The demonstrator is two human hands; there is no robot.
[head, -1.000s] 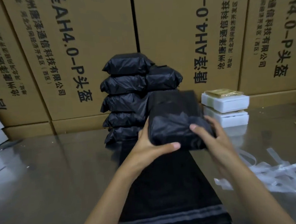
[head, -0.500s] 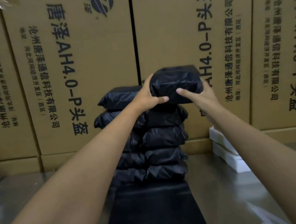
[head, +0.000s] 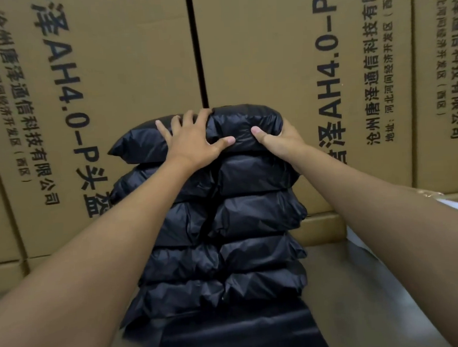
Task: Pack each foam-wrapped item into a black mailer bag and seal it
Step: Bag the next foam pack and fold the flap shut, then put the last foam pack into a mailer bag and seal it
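A packed black mailer bag (head: 246, 124) lies on top of the right column of a two-column stack of packed black bags (head: 252, 217). My left hand (head: 191, 140) rests on its left end with fingers spread, reaching over onto the neighbouring top bag, thumb on the front face. My right hand (head: 279, 140) grips the bag's right end, thumb in front and fingers hidden behind it. A pile of flat empty black mailer bags (head: 237, 333) lies in front of the stack.
Large printed cardboard boxes (head: 109, 73) form a wall right behind the stack. The stack stands on a shiny metal table (head: 363, 285). A white corner of foam-wrapped items (head: 451, 204) peeks out past my right forearm.
Both hands carried the packed bag up from the table and set it onto the right column. My left hand's fingers have spread out flat over the top.
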